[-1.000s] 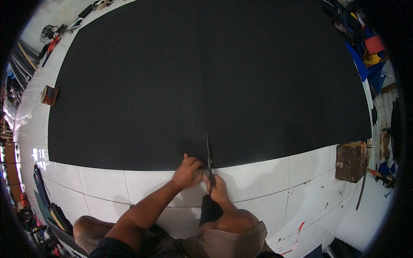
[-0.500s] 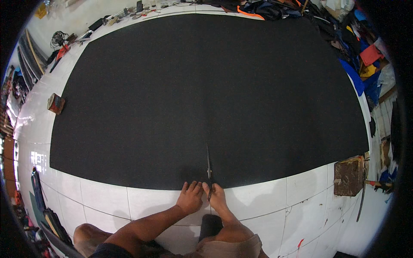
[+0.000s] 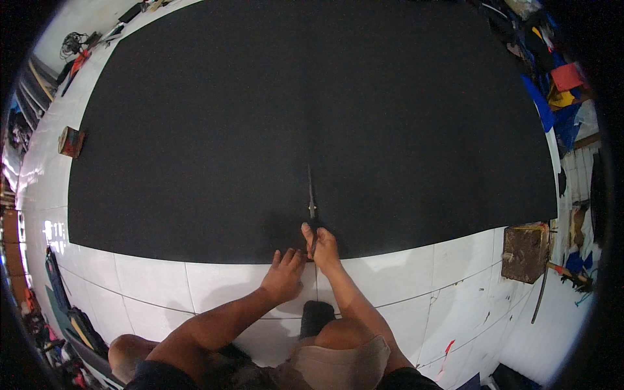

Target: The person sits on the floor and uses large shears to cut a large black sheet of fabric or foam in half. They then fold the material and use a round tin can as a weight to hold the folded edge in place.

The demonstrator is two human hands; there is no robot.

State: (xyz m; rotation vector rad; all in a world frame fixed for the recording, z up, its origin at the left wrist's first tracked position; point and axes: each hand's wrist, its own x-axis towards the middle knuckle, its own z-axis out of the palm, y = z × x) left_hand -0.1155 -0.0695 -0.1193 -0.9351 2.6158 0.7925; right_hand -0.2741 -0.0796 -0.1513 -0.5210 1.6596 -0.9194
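A large black sheet, perhaps fabric, lies flat on the white tiled floor in front of me. My right hand is closed round the handles of a pair of scissors, over the sheet's near edge. The blades point away from me, along a faint line in the sheet; whether they are parted is too dark to tell. To the left of it, my left hand rests its outstretched fingers on the near edge of the sheet.
A brown block stands at the sheet's near right corner. Another small rusty block sits by the left edge. Colourful cloth and bags are heaped at the far right. A dark bag lies at the lower left.
My right hand has moved forward with the scissors, farther onto the black sheet. The left hand stays near the edge. The whole view has tilted a little toward me.
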